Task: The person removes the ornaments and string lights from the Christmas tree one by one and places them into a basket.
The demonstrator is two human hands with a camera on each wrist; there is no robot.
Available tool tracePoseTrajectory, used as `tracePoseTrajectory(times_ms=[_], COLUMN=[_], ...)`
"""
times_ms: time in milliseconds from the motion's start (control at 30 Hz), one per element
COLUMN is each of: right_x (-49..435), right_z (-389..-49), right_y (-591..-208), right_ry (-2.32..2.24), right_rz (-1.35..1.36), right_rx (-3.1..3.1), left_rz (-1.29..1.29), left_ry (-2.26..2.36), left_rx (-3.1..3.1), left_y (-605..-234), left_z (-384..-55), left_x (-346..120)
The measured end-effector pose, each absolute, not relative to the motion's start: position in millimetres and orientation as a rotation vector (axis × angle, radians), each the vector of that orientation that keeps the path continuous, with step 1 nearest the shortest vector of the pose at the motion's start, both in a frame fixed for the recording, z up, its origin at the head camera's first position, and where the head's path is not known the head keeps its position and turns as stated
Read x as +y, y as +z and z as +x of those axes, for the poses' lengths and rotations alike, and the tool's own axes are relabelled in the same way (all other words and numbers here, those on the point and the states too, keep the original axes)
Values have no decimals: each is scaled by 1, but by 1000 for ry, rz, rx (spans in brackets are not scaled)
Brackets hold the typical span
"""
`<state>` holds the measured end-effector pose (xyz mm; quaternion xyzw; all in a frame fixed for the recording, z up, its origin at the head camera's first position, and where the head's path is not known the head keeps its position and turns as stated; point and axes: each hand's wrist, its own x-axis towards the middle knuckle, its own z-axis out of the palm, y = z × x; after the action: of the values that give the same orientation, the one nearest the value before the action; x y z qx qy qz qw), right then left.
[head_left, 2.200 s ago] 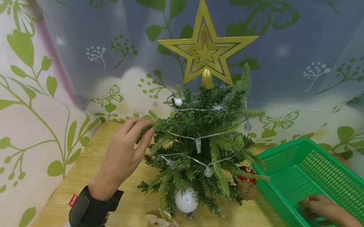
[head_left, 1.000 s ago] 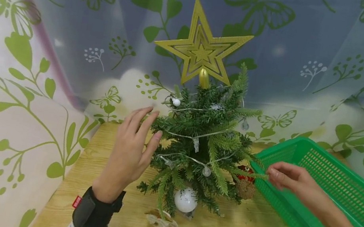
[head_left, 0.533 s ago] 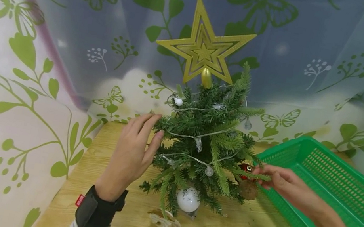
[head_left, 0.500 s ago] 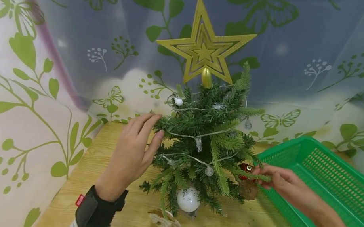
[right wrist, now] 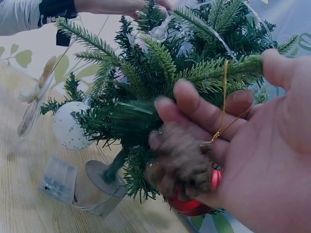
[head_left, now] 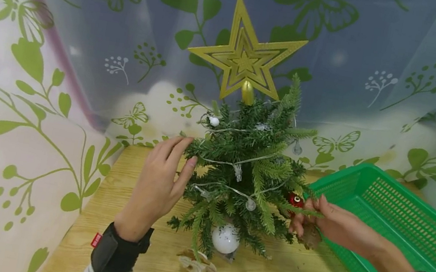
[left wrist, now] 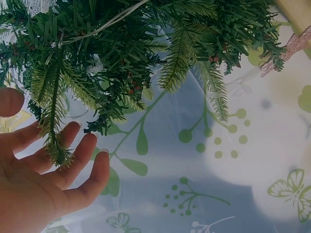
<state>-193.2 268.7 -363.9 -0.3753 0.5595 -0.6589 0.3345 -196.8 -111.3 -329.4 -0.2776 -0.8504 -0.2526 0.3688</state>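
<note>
A small artificial Christmas tree with a light string stands on the table, a gold star on its top. My left hand is at its left side, fingers loosely bent. In the left wrist view a branch tip lies across this hand, between thumb and fingers. At the lower right, my right hand touches a hanging red ornament with a brown fuzzy clump. The clump, blurred, rests against its loosely bent fingers. Its thumb is apart from them, beside a branch with a gold cord.
A green plastic basket stands at the right, beneath my right arm. A white ball hangs low on the tree, above a beige flower-like piece. In the right wrist view a clear box lies by the tree's base. A patterned curtain backs the table.
My right hand has come out of the basket, moved left to the tree and reached under the red ornament, whose brown clump has shifted. The left hand's fingers have spread, staying at the branches.
</note>
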Motion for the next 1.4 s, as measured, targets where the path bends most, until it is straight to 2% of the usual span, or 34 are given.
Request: tracePoseTrajectory(times_ms=[433,633,733,867,1067,1200,1400], right_x=[269,260,253,247,242,239,238], right_z=[-189,-180,-172,-166,-166,-166,-164], right_y=[-361,-354,-353,-356,-362,-362,-361], right_ry=[-1810,-1811,-1626,-1106,-571,-413,-570], right_rz=[-974,-981,-1055,-1234,-1383,-1474,-1446], right_rx=[1488,1920,2446,3126,3576,3766,3788], left_rz=[-724,-722,-724,-725,-713,-719,-725], left_ry=[-636,-631,-623,-623,-638,-601,-593], left_rx=[-2180,-2176,-2178,-2194,-2199,-2185,-2180], left_y=[-329,-329,-330,-331,-332,-333,-333], left_z=[-195,-194,-195,-195,-195,-194,-195], left_x=[-113,-115,-115,-115,-115,-116,-116])
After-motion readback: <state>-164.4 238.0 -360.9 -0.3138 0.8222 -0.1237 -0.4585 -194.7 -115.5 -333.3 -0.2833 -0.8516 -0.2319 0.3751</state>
